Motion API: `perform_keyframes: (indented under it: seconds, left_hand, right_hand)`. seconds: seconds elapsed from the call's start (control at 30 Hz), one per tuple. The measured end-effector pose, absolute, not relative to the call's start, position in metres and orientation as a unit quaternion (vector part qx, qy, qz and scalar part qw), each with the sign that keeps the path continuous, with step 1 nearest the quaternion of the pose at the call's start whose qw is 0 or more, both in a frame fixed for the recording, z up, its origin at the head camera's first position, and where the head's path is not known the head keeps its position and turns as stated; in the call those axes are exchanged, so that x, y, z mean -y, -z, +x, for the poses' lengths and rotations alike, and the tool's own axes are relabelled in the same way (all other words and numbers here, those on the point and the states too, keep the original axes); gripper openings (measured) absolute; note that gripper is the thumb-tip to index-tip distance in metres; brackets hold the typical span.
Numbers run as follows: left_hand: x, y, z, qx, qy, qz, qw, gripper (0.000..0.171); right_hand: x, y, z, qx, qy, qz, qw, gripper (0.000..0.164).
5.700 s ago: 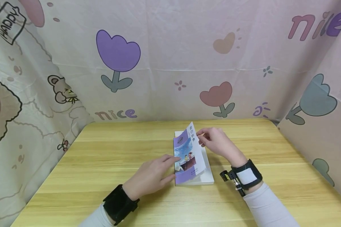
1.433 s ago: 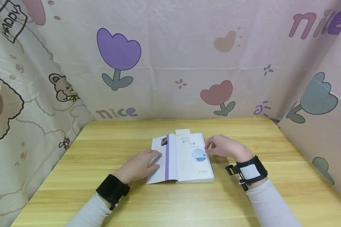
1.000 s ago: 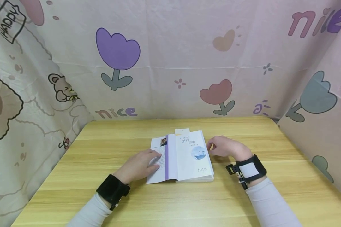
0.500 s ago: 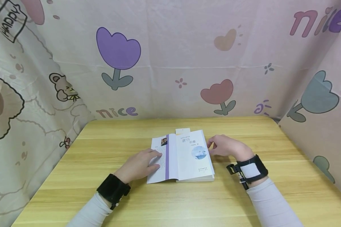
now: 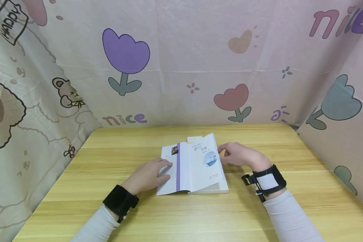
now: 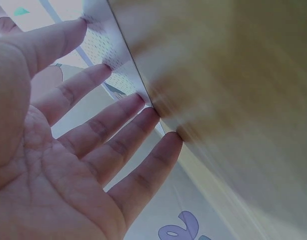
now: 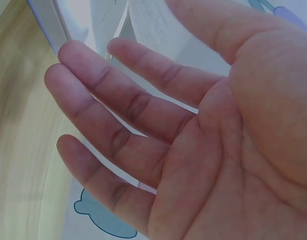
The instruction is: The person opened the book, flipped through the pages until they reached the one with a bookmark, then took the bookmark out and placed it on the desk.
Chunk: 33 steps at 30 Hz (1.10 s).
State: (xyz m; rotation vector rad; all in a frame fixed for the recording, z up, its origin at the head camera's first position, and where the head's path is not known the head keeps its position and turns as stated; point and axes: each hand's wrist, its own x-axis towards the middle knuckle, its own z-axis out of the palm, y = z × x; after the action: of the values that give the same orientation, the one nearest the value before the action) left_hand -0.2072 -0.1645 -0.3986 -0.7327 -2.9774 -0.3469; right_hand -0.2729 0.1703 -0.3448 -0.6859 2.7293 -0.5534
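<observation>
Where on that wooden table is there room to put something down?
Left of the book, between the left hand and the cloth, the table is bare; so too right of the right hand, and in front of the book between the arms. It's crowded around the book, a hand at each side.

Book (image 5: 193,169) smooth paper; table (image 5: 115,154) smooth, wood-grained; backdrop (image 5: 181,50) creased cloth.
</observation>
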Motion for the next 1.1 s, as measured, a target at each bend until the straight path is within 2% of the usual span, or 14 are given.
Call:
perform_keyframes:
  seconds: [0.23, 0.67, 0.87, 1.1]
  left_hand:
    - [0.166, 0.397, -0.207, 0.963, 0.121, -0.239, 0.033, 0.045]
    - [0.167, 0.398, -0.209, 0.963, 0.127, -0.234, 0.037, 0.043]
    - [0.168, 0.397, -0.210, 0.960, 0.136, -0.242, 0.042, 0.037]
    - [0.170, 0.398, -0.211, 0.959, 0.136, -0.243, 0.046, 0.034]
  right_hand:
    - [-0.165, 0.345, -0.273, -0.928, 0.214, -0.280, 0.118, 0.035]
    - [-0.144, 0.350, -0.267, -0.910, 0.225, -0.328, 0.115, 0.021]
    - [-0.137, 0.350, -0.264, -0.899, 0.232, -0.357, 0.097, 0.015]
    - [-0.127, 0.350, -0.259, -0.891, 0.232, -0.384, 0.074, 0.031]
